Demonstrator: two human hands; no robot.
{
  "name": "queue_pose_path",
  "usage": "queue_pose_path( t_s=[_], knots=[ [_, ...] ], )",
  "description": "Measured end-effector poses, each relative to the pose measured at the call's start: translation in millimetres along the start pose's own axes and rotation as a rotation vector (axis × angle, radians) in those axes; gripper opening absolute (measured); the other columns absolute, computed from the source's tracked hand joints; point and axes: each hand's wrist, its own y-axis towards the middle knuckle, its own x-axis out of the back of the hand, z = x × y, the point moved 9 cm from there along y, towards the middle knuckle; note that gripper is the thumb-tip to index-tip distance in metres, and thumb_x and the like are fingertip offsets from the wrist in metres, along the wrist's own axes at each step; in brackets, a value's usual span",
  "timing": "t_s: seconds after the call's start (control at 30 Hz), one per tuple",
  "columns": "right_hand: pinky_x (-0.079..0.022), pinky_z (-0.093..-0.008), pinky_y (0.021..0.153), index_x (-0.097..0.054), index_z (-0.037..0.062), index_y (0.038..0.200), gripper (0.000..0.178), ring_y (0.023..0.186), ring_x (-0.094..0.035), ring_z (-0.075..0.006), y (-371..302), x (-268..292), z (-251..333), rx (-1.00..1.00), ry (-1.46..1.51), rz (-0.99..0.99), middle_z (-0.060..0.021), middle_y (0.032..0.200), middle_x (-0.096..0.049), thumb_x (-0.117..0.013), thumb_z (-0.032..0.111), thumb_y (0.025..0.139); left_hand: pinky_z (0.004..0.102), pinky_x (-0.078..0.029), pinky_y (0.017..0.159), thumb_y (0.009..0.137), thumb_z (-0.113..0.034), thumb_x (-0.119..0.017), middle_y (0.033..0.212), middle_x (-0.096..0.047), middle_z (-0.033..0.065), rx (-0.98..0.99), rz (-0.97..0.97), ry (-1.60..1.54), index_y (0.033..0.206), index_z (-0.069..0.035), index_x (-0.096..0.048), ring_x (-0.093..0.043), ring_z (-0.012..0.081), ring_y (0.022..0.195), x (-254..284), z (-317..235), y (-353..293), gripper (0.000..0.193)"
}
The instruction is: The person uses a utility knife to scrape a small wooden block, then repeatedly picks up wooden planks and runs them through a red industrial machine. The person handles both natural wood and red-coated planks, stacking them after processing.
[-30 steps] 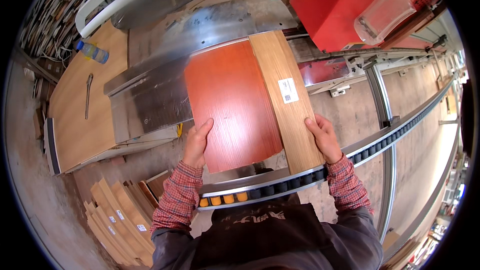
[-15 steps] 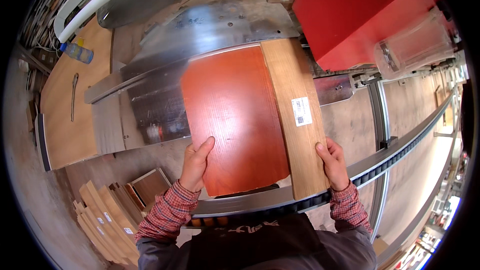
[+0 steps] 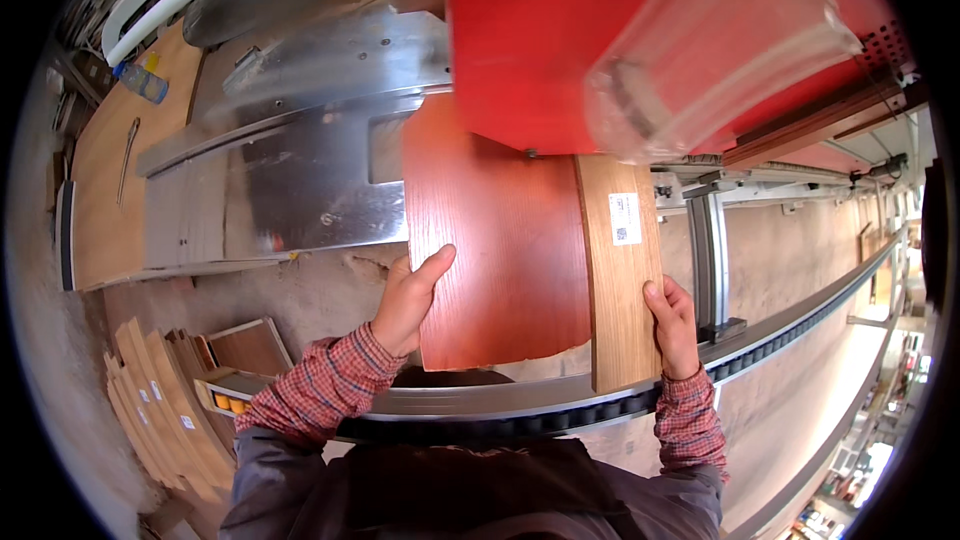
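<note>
A reddish-brown wood panel (image 3: pixel 500 270) and a narrower light wood board (image 3: pixel 622 315) lie side by side in front of me, their long edges together. A white printed label is stuck on the light board. My left hand (image 3: pixel 410 295) grips the panel's left edge, thumb on top and fingers underneath. On the other side, my right hand (image 3: pixel 675 325) holds the light board's right edge, also with the thumb on top. The far ends of both pieces reach the lower edge of a red machine housing (image 3: pixel 560 30), which hides part of them.
A steel machine table (image 3: pixel 330 180) extends left of the panel. A long metal rail (image 3: pixel 480 398) runs between me and the work. Farther left, a wooden surface carries a bottle (image 3: pixel 140 83) and a metal tool (image 3: pixel 128 160). Several wood strips (image 3: pixel 165 400) lean at the lower left.
My view has turned to the right, and the red housing fills more of it. The panel and board, still in both hands, now reach up to the housing's lower edge.
</note>
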Motion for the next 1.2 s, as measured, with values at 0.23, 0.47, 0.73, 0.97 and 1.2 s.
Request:
queue_pose_path(
  t_s=[0.23,0.47,0.73,0.97,1.2],
  knots=[
    [-0.051,-0.0238,0.077,-0.064,-0.0016,0.11,0.027,0.086,-0.065,-0.0076,18,88,9,0.039,-0.025,0.021,-0.0048,0.1,-0.071,-0.056,0.023,0.103,0.0338,-0.055,0.087,0.101,-0.019,-0.059,0.118,-0.066,0.0106,-0.014,0.091,-0.011,0.126,0.004,-0.059,-0.066,0.0182,0.102,-78,42,27,0.034],
    [-0.052,-0.0241,0.075,-0.066,0.0004,0.111,0.029,0.084,-0.066,-0.0089,36,183,12,0.035,-0.063,-0.065,-0.0046,0.101,-0.072,-0.062,0.027,0.1,0.0319,-0.053,0.084,0.101,-0.02,-0.06,0.114,-0.067,0.0074,-0.072,0.106,0.009,0.124,0.003,-0.061,-0.065,0.0155,0.099,-149,84,55,0.033],
    [-0.051,-0.0364,0.087,-0.061,-0.0048,0.121,0.043,0.1,-0.066,-0.0244,72,308,59,0.192,-0.877,-0.34,-0.0161,0.112,-0.069,-0.061,0.032,0.099,0.0387,-0.058,0.082,0.099,-0.024,-0.062,0.114,-0.067,0.0146,-0.133,0.141,0.013,0.124,0.007,-0.058,-0.068,0.0221,0.097,-240,132,103,0.04],
    [-0.042,-0.0359,0.103,-0.048,0.0011,0.142,0.05,0.123,-0.055,-0.0245,-8,290,95,0.68,-0.739,-0.527,-0.0144,0.136,-0.057,-0.056,0.031,0.102,0.0412,-0.058,0.083,0.097,-0.021,-0.062,0.111,-0.069,0.0149,0.127,0.181,0.09,0.122,0.006,-0.061,-0.069,0.0233,0.098,-184,160,3,0.038],
    [-0.049,-0.0326,0.085,-0.054,0.0028,0.133,0.038,0.106,-0.063,-0.0192,-128,27,47,0.686,-0.186,-0.355,-0.0117,0.122,-0.065,-0.053,0.027,0.104,0.0344,-0.047,0.102,0.098,-0.021,-0.063,0.131,-0.062,0.0101,-0.213,0.319,0.107,0.137,0.002,-0.054,-0.059,0.0171,0.119,44,25,-226,0.046]
  ],
)
